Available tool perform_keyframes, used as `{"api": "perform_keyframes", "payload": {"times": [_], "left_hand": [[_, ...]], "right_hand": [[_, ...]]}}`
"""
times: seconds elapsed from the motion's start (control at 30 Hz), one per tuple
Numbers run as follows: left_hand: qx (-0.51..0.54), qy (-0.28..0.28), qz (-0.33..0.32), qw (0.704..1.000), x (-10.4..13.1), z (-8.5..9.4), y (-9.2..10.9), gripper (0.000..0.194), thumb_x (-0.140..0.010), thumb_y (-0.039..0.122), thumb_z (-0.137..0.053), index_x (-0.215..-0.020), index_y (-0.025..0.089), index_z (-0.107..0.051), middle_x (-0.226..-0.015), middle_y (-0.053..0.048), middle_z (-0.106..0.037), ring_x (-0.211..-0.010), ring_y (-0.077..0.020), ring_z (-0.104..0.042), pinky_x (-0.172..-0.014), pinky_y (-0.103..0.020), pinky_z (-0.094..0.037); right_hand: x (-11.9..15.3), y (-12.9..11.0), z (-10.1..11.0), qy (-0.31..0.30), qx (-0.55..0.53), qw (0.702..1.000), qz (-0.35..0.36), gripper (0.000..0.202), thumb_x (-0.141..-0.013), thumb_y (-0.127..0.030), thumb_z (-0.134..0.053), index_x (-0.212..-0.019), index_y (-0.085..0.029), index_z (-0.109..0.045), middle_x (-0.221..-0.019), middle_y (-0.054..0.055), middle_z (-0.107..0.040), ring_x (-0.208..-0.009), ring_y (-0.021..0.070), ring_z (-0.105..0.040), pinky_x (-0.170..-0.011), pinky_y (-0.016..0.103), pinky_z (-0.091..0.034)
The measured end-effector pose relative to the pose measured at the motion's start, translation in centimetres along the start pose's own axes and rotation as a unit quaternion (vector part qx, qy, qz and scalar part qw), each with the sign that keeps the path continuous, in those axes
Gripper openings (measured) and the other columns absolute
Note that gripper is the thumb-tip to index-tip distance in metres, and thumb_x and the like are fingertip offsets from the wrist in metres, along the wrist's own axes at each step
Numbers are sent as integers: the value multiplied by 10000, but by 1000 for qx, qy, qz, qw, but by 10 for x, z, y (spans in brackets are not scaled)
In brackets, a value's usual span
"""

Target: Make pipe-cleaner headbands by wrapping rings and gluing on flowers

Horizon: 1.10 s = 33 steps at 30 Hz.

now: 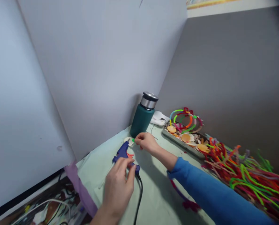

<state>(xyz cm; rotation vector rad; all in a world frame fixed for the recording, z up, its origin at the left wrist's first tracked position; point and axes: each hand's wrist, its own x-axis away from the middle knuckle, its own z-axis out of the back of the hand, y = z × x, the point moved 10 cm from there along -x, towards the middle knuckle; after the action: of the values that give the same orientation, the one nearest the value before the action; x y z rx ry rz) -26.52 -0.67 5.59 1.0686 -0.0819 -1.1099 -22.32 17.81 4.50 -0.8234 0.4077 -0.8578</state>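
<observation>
A blue glue gun (122, 151) with an orange trigger lies on the pale green cloth, its nozzle at a small white round piece (129, 141). Beside its handle is my left hand (119, 184), thumb and fingers apart, the fingertips near the handle; whether they touch it is unclear. My right hand (146, 142) pinches a small green piece (133, 140) over the edge of the white round piece. A black cord runs from the gun's handle toward the front edge of the view.
A teal bottle (142, 117) stands by the wall. To the right, a metal tray (180, 143) holds shells and colourful rings (186, 120), beside a pile of pipe cleaners (244, 175). A dark red flower-like piece (191, 205) lies under the right sleeve.
</observation>
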Motion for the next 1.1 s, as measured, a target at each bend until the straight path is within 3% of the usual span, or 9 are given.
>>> {"api": "perform_keyframes", "payload": {"times": [0.1, 0.2, 0.47, 0.7, 0.87, 1.0, 1.1], "left_hand": [[-99, 38, -51, 993, -6, 23, 1, 152, -868, 250, -471, -939, 212, -600, -909, -53, -620, -887, -209, -555, -781, -338, -439], [-159, 44, -63, 984, -10, 32, -7, 137, -860, 237, -486, -933, 210, -600, -905, -59, -621, -890, -223, -544, -788, -361, -438], [-203, 7, -70, 977, -6, 18, -13, 164, -855, 209, -476, -940, 216, -616, -942, -69, -615, -892, -223, -557, -769, -359, -461], [-222, 2, -70, 972, -6, 17, -14, 183, -837, 168, -484, -939, 211, -629, -948, -65, -615, -887, -221, -570, -757, -352, -471], [-240, -3, -75, 968, -7, 16, -11, 197, -846, 164, -476, -946, 205, -640, -937, -63, -618, -866, -215, -576, -752, -348, -471], [-257, 0, -83, 963, -6, 15, -10, 219, -860, 177, -464, -963, 213, -654, -940, -63, -618, -826, -197, -584, -728, -327, -466], [-265, 7, -81, 961, -7, 15, -10, 226, -873, 199, -453, -945, 207, -666, -928, -66, -621, -808, -189, -587, -721, -317, -459]], "right_hand": [[-13, 4, -6, 14, 52, 998, -24, 109, -709, -220, -573, -653, -171, -653, -427, -28, -539, -438, 100, -505, -448, 194, -329], [-18, 6, -10, 26, 91, 995, -37, 118, -698, -244, -586, -654, -181, -675, -466, -12, -576, -466, 107, -513, -451, 203, -315], [-20, 1, -12, 67, 170, 982, -47, 126, -686, -268, -602, -682, -207, -711, -637, 25, -665, -594, 154, -580, -500, 231, -344], [-13, -7, -11, 110, 242, 963, -52, 154, -687, -206, -568, -726, -203, -717, -742, 67, -703, -714, 189, -629, -535, 238, -361], [-9, -10, -13, 106, 261, 957, -73, 164, -683, -202, -564, -744, -187, -716, -765, 93, -705, -733, 212, -645, -527, 249, -371], [-7, -13, -15, 112, 301, 943, -81, 173, -721, -208, -546, -769, -163, -706, -795, 123, -702, -762, 231, -660, -555, 258, -399], [-4, -25, -19, 127, 357, 924, -47, 203, -772, -198, -499, -818, -140, -688, -810, 142, -699, -762, 234, -664, -587, 266, -415]]}}
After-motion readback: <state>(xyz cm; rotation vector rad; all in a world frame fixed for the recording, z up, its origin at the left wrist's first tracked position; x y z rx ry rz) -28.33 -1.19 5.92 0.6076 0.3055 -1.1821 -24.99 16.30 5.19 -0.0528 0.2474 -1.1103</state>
